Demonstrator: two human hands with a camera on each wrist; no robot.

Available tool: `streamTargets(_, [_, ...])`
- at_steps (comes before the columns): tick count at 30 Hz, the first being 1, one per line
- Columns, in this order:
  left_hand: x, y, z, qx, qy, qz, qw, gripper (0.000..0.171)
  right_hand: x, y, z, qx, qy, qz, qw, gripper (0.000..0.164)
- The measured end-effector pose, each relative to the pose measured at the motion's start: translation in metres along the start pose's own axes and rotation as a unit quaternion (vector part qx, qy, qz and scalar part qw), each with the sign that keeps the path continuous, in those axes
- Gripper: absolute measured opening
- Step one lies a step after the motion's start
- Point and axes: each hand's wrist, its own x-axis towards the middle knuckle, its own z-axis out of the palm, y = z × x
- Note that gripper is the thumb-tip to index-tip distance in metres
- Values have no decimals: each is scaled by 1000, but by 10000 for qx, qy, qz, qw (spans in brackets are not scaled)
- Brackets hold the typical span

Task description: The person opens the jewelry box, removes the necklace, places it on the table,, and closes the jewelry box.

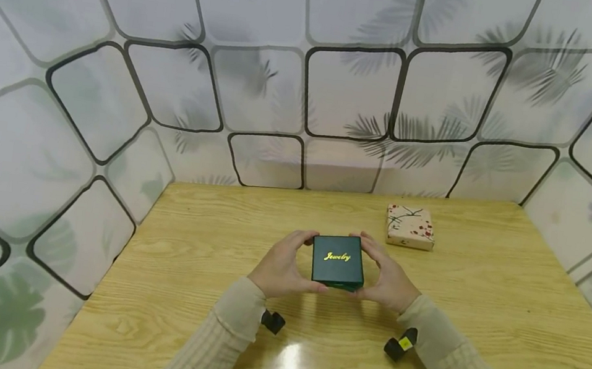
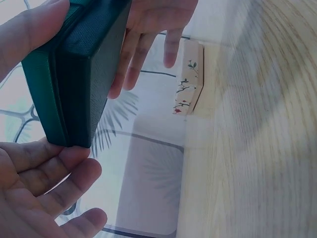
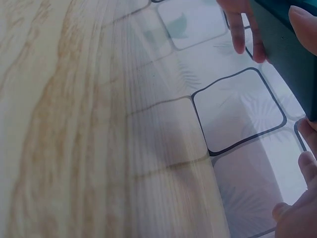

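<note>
A dark green jewelry box (image 1: 338,261) with gold "Jewelry" lettering on its lid is held up over the table between both hands. My left hand (image 1: 287,265) grips its left side, thumb at the near edge and fingertips at the far corner. On the other side my right hand (image 1: 386,277) grips it the same way. In the left wrist view the box (image 2: 74,74) is seen from its edge, raised off the tabletop, with a seam between lid and base. The right wrist view catches only part of the box (image 3: 290,54), at the upper right.
A flat cream box (image 1: 411,227) with a red blossom and branch print lies toward the back right of the wooden table (image 1: 200,228). Patterned fabric walls (image 1: 263,93) rise behind and at both sides. A black wrist camera (image 1: 400,344) hangs beneath the right wrist.
</note>
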Motion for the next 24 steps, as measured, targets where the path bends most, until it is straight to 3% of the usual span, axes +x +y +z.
streamTargets(5, [-1, 1, -1, 112, 25, -24, 9999, 97, -2, -3, -1, -84, -12, 155, 9998, 102])
streamTargets(16, [0, 3, -4, 165, 154, 79, 9997, 99, -3, -3, -2, -63, 1, 40, 10000, 100])
streamTargets(24, [0, 4, -6, 700, 345, 79, 9969, 101, -3, -5, -3, -157, 20, 95, 9998, 101])
